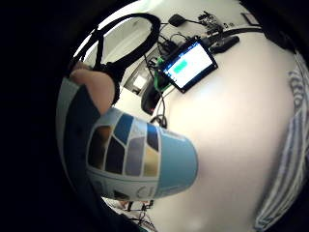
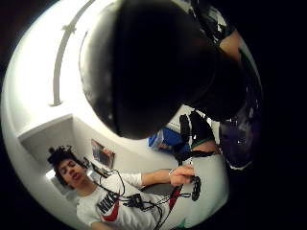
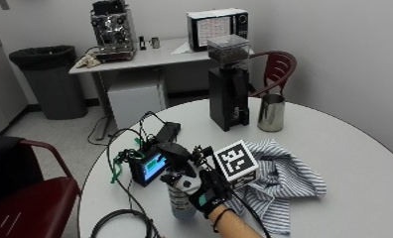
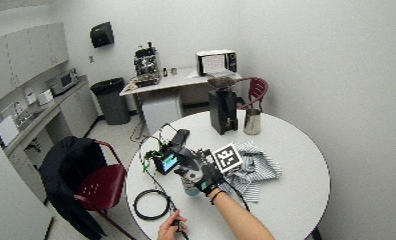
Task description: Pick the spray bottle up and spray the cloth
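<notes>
At a round white table [image 3: 355,163], we see the gloved right hand [image 3: 210,196] wrapped around the spray bottle [image 3: 182,201], its fingers curled round the neck just below the black spray head [image 3: 175,153]. The bottle stands upright near the table's front edge; whether its base touches the table or hangs just above it, we cannot tell. Its pale blue label with dark and gold patches fills much of the little finger side palm view [image 1: 140,154], with a bare fingertip [image 1: 99,89] pressed against the bottle's side. In the thumb side palm view the spray head looms as a large dark dome [image 2: 144,67] close to the palm.

The blue-and-white striped cloth [image 3: 282,181] lies crumpled on the table just beside the hand, on the side away from the bottle. In the little finger side palm view a strip of it [image 1: 289,159] shows at the edge.

Just beyond the bottle we see a small lit screen [image 3: 152,166] standing on the table amid black cables [image 3: 120,148]. Farther back on the table stand a black coffee grinder [image 3: 228,99] and, near it, a steel pitcher [image 3: 271,113]. A red chair [image 3: 25,203] sits at the table's side.

In the wide outside view the person's bare left hand [image 4: 171,231] rests at the table's near edge, fingers curled around a cable, next to a coil of black cable [image 4: 151,204].
</notes>
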`<state>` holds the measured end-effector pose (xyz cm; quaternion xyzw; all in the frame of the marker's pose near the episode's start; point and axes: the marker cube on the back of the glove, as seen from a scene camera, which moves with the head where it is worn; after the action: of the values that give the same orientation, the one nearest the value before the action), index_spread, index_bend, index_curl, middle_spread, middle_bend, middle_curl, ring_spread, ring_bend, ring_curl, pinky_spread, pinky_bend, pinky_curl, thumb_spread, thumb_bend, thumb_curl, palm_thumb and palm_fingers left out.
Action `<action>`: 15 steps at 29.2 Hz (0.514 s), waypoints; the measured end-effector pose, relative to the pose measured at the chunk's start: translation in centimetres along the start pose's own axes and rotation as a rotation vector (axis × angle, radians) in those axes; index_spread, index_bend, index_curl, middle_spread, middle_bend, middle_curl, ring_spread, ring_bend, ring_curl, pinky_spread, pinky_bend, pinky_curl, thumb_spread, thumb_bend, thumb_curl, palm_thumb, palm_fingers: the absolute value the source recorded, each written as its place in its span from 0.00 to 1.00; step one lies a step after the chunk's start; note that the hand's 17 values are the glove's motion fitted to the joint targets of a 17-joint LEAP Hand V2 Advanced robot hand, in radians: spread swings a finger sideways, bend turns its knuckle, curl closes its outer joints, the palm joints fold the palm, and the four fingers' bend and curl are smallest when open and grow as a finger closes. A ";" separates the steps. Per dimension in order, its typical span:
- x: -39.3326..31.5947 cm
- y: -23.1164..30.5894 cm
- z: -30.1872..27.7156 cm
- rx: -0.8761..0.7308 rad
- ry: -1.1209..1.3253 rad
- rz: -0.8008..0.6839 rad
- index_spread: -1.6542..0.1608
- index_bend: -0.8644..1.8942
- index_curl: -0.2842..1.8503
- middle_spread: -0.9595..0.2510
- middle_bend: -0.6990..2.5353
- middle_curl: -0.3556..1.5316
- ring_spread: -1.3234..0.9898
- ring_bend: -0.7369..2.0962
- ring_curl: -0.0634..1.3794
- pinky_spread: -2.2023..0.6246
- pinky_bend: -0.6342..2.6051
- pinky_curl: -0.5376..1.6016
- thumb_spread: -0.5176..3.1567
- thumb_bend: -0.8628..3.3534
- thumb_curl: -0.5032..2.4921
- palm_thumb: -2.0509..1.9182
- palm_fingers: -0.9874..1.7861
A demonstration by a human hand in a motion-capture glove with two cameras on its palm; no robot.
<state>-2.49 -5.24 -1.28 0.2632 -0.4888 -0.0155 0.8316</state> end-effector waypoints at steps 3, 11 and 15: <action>0.7 0.2 0.2 0.014 0.004 -0.004 0.76 0.36 0.29 0.73 0.30 0.43 0.53 0.42 0.33 0.79 0.26 0.42 0.37 0.20 0.36 0.75 0.75; 1.2 0.0 1.3 0.028 0.011 -0.074 0.77 0.36 0.28 0.73 0.29 0.43 0.52 0.42 0.33 0.79 0.26 0.42 0.38 0.20 0.35 0.74 0.75; 1.7 0.4 1.4 0.016 0.003 -0.041 0.77 0.36 0.28 0.73 0.29 0.43 0.52 0.42 0.33 0.78 0.26 0.42 0.38 0.20 0.35 0.74 0.75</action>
<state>-2.84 -5.98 0.81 0.2798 -0.4823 -0.0281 0.8296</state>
